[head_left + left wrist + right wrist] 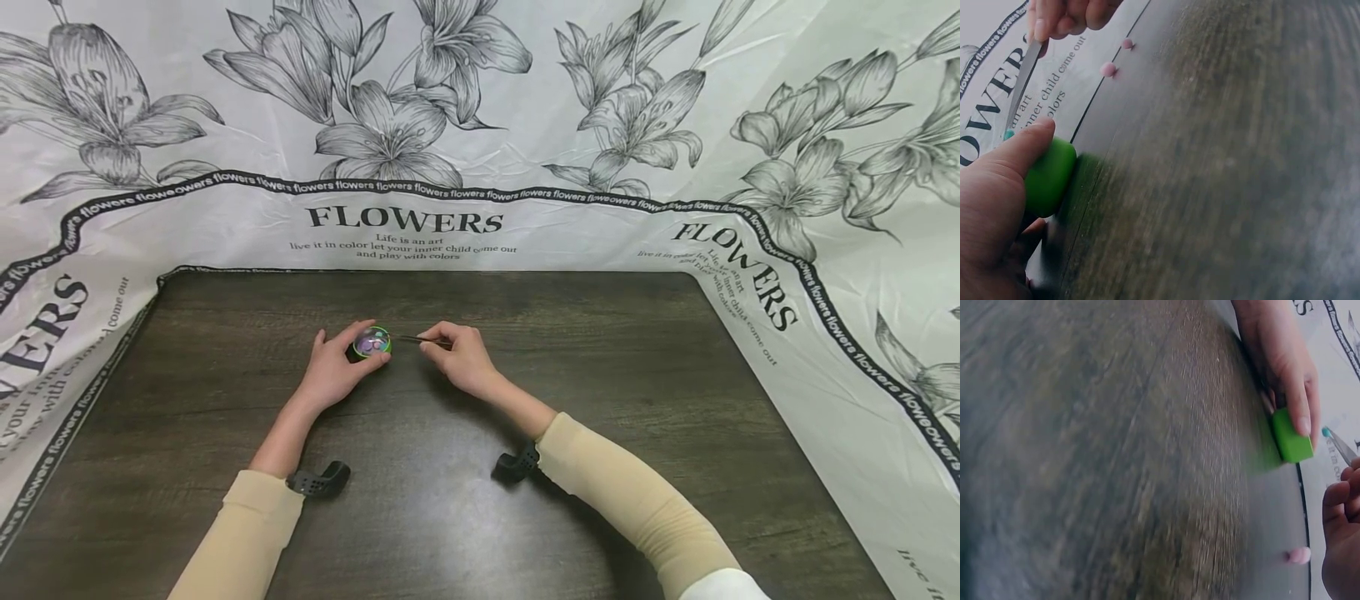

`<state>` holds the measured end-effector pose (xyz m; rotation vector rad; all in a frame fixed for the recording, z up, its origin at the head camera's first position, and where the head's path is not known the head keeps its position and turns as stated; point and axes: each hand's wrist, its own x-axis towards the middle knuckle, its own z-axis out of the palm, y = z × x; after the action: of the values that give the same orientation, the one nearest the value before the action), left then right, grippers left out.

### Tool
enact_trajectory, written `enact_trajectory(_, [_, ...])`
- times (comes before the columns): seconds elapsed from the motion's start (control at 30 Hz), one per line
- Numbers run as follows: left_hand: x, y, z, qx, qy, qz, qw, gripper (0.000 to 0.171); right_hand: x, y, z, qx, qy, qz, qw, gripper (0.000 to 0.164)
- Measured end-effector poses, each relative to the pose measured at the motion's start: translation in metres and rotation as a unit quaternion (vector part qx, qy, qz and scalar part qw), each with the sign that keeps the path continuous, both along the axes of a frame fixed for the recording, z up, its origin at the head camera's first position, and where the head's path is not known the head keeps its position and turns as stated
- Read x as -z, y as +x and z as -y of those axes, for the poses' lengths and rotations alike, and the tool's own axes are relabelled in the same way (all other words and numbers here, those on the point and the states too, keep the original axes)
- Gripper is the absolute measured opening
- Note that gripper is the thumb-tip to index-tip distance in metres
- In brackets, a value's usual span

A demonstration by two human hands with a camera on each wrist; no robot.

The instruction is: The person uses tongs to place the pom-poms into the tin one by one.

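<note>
A small bright green container (372, 341) with rounded corners stands on the table, and purple and teal bits show in its open top. My left hand (333, 367) grips it from the left, thumb on the near side and fingers round the far side. To its right, my right hand (463, 358) pinches a pair of dark metal tweezers (1024, 78), pointing left at the container. A tiny teal ball (1326, 431) sits at the tweezer tips, close above the container's rim. Whether the ball touches the container's contents cannot be told.
Two small pink balls lie on the table beyond the container in the left wrist view, a nearer pink ball (1108, 69) and a farther pink ball (1127, 44). The dark wooden table (600, 333) is bordered by a white flower-printed cloth (540, 242).
</note>
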<state>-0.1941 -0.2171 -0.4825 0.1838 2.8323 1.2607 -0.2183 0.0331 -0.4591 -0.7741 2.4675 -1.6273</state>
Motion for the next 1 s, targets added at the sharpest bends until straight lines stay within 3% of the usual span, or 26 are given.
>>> enact_trajectory(1.0, [0.000, 0.001, -0.001, -0.009, -0.001, 0.016, 0.9998, 0.080, 0.004, 0.001, -0.010, 0.017, -0.009, 0.015, 1.000, 0.020])
